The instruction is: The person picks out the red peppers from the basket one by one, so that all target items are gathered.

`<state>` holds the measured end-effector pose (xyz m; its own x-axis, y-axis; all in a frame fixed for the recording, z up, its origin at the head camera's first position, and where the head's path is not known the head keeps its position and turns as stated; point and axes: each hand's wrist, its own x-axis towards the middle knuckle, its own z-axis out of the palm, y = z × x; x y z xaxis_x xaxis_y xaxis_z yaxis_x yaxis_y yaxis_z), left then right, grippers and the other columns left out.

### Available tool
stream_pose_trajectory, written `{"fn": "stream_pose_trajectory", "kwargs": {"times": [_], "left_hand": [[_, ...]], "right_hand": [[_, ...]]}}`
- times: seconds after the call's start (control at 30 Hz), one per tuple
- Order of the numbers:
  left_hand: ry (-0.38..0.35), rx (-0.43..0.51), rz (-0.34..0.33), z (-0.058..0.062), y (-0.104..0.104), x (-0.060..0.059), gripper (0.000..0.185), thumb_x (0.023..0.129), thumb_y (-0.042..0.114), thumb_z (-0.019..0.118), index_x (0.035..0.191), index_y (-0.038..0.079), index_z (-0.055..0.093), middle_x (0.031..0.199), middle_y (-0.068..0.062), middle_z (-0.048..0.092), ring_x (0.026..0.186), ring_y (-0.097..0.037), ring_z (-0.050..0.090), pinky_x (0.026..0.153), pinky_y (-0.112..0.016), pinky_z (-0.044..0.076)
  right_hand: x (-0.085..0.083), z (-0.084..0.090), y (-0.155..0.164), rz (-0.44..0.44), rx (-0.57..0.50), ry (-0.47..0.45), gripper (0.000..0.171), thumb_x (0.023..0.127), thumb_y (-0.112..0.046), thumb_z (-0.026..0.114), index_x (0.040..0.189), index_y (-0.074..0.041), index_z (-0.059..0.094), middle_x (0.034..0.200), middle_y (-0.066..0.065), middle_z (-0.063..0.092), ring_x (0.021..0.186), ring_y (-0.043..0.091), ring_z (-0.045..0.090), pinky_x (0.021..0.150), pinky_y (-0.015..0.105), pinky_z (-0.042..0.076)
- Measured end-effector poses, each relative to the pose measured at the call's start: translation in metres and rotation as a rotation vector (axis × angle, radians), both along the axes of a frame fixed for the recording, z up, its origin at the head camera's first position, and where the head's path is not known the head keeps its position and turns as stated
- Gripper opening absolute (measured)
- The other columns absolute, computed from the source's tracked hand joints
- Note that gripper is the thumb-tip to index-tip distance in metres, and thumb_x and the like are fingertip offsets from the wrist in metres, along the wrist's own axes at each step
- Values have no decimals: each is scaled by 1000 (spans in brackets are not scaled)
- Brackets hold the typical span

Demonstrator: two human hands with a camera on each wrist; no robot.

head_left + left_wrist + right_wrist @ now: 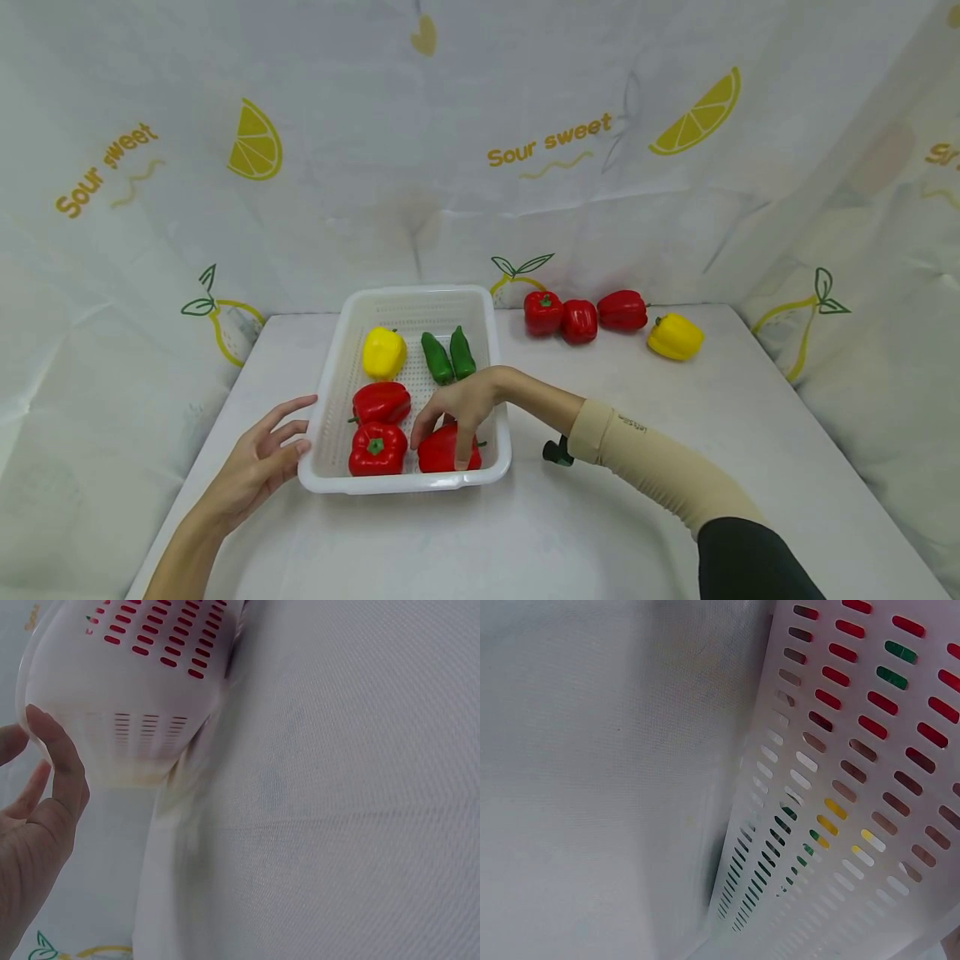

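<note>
Right now my right hand [459, 407] reaches over the near right corner of the white slotted basket [417, 298], its fingers curled down and spread over a red bell pepper [441, 451] that lies against the near wall; fingertips touch the pepper, though I cannot tell how firmly they close on it. My left hand [262, 457] rests at the basket's near left corner, fingers straight and a little apart, their tips touching the outer wall; the left wrist view shows one finger [61, 761] laid against that slotted corner. Inside the basket, two more red peppers [378, 425] lie left of the one under my hand, one behind the other, a yellow pepper [384, 352] sits at the far left, and two green chillies [448, 356] lie side by side in the far middle. The basket stands on a white table [675, 467]. Near the far edge, to the right of the basket, three red peppers [579, 315] form a row, with another yellow pepper [675, 337] just beside them on the right.
</note>
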<state>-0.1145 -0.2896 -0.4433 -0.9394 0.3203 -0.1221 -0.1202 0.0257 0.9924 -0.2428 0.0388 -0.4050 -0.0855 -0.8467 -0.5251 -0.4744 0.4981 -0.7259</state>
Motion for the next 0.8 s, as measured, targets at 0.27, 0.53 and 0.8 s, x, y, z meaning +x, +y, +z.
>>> {"fn": "stream_pose_trajectory", "kwargs": {"times": [0.27, 0.53, 0.8], "left_hand": [[-2, -9, 4, 1, 0, 0, 62, 99, 7, 49, 153, 20, 21, 125, 0, 58, 109, -15, 64, 89, -34, 58], [-3, 0, 0, -1, -1, 0, 62, 99, 6, 48, 153, 19, 20, 125, 0, 58, 109, -15, 64, 89, -33, 58], [1, 7, -3, -1, -1, 0, 62, 99, 6, 47, 153, 19, 20, 126, -2, 58, 108, -16, 64, 89, -34, 58]], "right_hand": [[1, 0, 2, -1, -17, 22, 63, 72, -25, 84, 128, -30, 57, 125, -15, 56, 115, 3, 50, 92, 21, 52], [0, 4, 6, -6, -119, 17, 67, 72, -27, 83, 132, -28, 54, 129, -13, 56, 119, 6, 50, 89, 22, 55], [-4, 19, 14, -68, -264, -8, 65, 75, -26, 81, 134, -27, 53, 135, -12, 53, 125, 14, 49, 88, 27, 58]]}}
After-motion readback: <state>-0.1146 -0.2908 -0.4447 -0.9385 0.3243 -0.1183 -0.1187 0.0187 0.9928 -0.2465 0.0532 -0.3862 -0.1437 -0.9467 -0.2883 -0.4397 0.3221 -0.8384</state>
